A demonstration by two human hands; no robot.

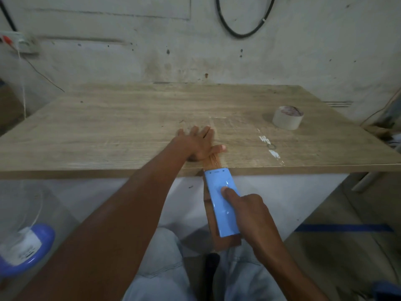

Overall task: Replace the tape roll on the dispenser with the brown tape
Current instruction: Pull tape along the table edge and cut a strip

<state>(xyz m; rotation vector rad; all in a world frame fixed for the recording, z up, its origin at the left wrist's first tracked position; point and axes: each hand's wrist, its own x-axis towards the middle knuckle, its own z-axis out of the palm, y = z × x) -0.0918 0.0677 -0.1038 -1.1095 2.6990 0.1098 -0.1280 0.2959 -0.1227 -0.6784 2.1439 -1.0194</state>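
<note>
Testing the newly loaded roll, by the look of it. Left hand (pixel 198 144) lies flat, fingers spread, pinning the brown tape (pixel 213 160) end to the table (pixel 130 127) near its front edge. Right hand (pixel 247 210) is clamped around the blue dispenser (pixel 219 200), forefinger on top, just off the edge at 6 o'clock from the left hand. Advice: keep the pull straight and low — then tilt to cut. Tape shows glossy, amber, taut. Pale roll (pixel 287 117) sits at 2 o'clock, well apart.
</note>
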